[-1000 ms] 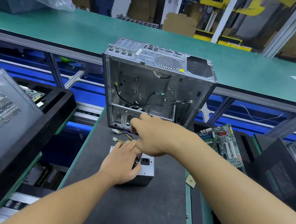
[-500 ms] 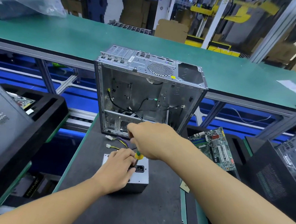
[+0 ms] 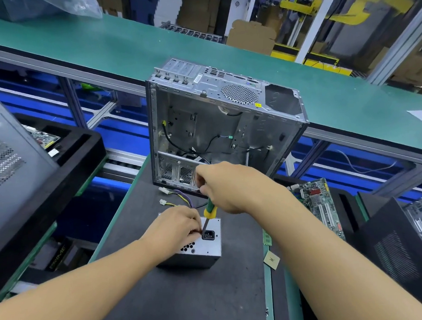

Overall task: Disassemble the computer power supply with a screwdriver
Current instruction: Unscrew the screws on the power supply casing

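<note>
Hands: two, bare, with the forearms coming in from the bottom edge.
Right hand (image 3: 231,186): a fist curled round the top of the one screwdriver (image 3: 210,208), which it holds nearly upright.
Left hand (image 3: 174,227): lies on the power supply's top with fingers bent and tips at the shaft's lower end; whether they pinch the shaft cannot be told.
Power supply (image 3: 207,250): one grey sheet-metal box on the dark mat (image 3: 189,298), in front of the case and apart from it. Its upward face has a black socket (image 3: 208,235) and a patch of hexagonal vent holes.
Screwdriver: green handle, yellow collar, thin dark shaft meeting the box just left of the socket.
Wires (image 3: 184,199): one thin bundle of purple, yellow and black, ending in two white plugs (image 3: 164,190).
Case (image 3: 227,123): one, bare silver metal, open side toward the camera, with a round mesh grille on top.
Board (image 3: 315,202): one green circuit board to the right of the mat.
Belt (image 3: 122,46): green and smooth, behind the case.
Change: a second ago the right hand hid the screwdriver; now the handle and shaft show below the fist. The left hand remains on the box.
</note>
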The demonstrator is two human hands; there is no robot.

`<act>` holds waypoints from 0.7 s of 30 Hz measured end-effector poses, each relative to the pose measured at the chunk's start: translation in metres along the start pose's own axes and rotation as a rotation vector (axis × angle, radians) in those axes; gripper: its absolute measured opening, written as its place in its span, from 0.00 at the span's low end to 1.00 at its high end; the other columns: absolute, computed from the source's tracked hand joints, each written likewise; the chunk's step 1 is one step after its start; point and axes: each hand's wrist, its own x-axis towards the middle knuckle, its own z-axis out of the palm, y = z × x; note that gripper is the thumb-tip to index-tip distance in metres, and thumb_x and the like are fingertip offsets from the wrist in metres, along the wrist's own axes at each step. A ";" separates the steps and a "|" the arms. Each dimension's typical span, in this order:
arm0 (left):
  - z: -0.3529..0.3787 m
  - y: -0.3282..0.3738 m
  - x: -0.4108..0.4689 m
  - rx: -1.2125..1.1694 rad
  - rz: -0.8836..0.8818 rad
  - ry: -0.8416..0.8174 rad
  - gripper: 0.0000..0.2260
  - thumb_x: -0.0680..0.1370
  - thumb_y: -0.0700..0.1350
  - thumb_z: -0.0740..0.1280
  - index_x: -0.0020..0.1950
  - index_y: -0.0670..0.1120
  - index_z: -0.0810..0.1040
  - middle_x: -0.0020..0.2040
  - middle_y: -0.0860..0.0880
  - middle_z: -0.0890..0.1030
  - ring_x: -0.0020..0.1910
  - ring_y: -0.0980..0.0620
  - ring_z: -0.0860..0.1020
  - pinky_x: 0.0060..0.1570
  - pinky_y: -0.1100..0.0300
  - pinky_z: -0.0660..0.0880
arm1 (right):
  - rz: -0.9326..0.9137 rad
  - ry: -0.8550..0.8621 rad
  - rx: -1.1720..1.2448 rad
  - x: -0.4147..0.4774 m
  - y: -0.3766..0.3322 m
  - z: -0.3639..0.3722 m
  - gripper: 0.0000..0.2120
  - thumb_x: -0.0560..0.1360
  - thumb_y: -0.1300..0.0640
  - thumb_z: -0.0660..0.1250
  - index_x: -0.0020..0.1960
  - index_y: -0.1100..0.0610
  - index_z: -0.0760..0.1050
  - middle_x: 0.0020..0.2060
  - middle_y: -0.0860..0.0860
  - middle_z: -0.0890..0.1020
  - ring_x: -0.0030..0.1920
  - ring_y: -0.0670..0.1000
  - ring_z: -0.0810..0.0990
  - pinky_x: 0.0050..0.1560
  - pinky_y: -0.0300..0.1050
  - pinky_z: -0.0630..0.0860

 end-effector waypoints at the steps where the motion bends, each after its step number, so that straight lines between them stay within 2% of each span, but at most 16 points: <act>1: -0.001 0.000 0.003 0.065 0.028 -0.007 0.02 0.70 0.46 0.76 0.37 0.49 0.86 0.41 0.57 0.82 0.40 0.52 0.80 0.44 0.60 0.78 | 0.007 0.001 0.002 0.000 0.001 -0.001 0.04 0.81 0.55 0.57 0.55 0.49 0.69 0.50 0.50 0.75 0.43 0.56 0.75 0.42 0.49 0.72; 4: -0.007 0.002 0.009 0.265 0.097 -0.075 0.06 0.65 0.50 0.79 0.34 0.51 0.83 0.38 0.58 0.80 0.40 0.54 0.80 0.45 0.61 0.79 | 0.023 0.013 -0.001 -0.001 0.002 -0.004 0.05 0.81 0.54 0.57 0.55 0.50 0.69 0.51 0.52 0.77 0.46 0.58 0.77 0.48 0.53 0.76; 6: -0.007 0.005 0.013 0.319 0.090 -0.129 0.07 0.65 0.50 0.77 0.35 0.50 0.82 0.40 0.56 0.80 0.42 0.54 0.79 0.43 0.61 0.78 | 0.029 0.016 0.012 -0.002 0.003 -0.006 0.05 0.81 0.54 0.58 0.56 0.50 0.70 0.51 0.52 0.78 0.46 0.57 0.77 0.47 0.51 0.76; 9: 0.000 0.007 0.020 0.289 -0.025 -0.302 0.05 0.72 0.46 0.66 0.45 0.46 0.78 0.51 0.51 0.73 0.53 0.50 0.73 0.45 0.55 0.75 | 0.033 0.011 0.047 -0.005 0.007 -0.008 0.04 0.81 0.54 0.58 0.54 0.50 0.69 0.50 0.51 0.78 0.46 0.57 0.77 0.47 0.52 0.76; 11: 0.000 0.006 0.022 0.198 -0.093 -0.374 0.06 0.74 0.45 0.63 0.48 0.46 0.76 0.50 0.53 0.66 0.56 0.51 0.68 0.50 0.54 0.74 | 0.041 0.004 0.080 -0.008 0.011 -0.010 0.04 0.81 0.54 0.57 0.54 0.49 0.69 0.50 0.51 0.78 0.47 0.56 0.77 0.49 0.53 0.77; 14: 0.000 0.003 0.018 -0.061 -0.195 -0.278 0.04 0.74 0.46 0.66 0.46 0.48 0.79 0.48 0.55 0.74 0.53 0.55 0.71 0.52 0.57 0.74 | 0.064 0.011 0.120 -0.012 0.018 -0.012 0.03 0.81 0.54 0.57 0.52 0.48 0.70 0.49 0.51 0.77 0.47 0.56 0.77 0.50 0.54 0.77; 16: -0.003 0.003 0.014 -0.332 -0.378 -0.135 0.02 0.74 0.45 0.69 0.41 0.51 0.79 0.42 0.56 0.80 0.45 0.58 0.77 0.47 0.57 0.77 | 0.084 0.032 0.137 -0.012 0.023 -0.012 0.03 0.81 0.54 0.57 0.52 0.48 0.70 0.47 0.51 0.77 0.45 0.56 0.77 0.47 0.52 0.76; 19: -0.010 0.003 0.014 -0.619 -0.664 0.088 0.06 0.73 0.42 0.71 0.38 0.51 0.79 0.38 0.54 0.84 0.36 0.58 0.79 0.35 0.58 0.77 | 0.120 0.101 0.186 -0.014 0.029 -0.010 0.04 0.81 0.54 0.58 0.53 0.52 0.71 0.46 0.52 0.78 0.43 0.57 0.78 0.45 0.51 0.77; 21: -0.014 0.005 0.018 -0.711 -0.781 0.145 0.05 0.74 0.41 0.71 0.40 0.50 0.80 0.37 0.51 0.84 0.36 0.53 0.80 0.36 0.54 0.76 | 0.167 0.165 0.208 -0.018 0.034 -0.007 0.05 0.81 0.55 0.58 0.54 0.54 0.71 0.47 0.54 0.79 0.44 0.58 0.78 0.46 0.52 0.78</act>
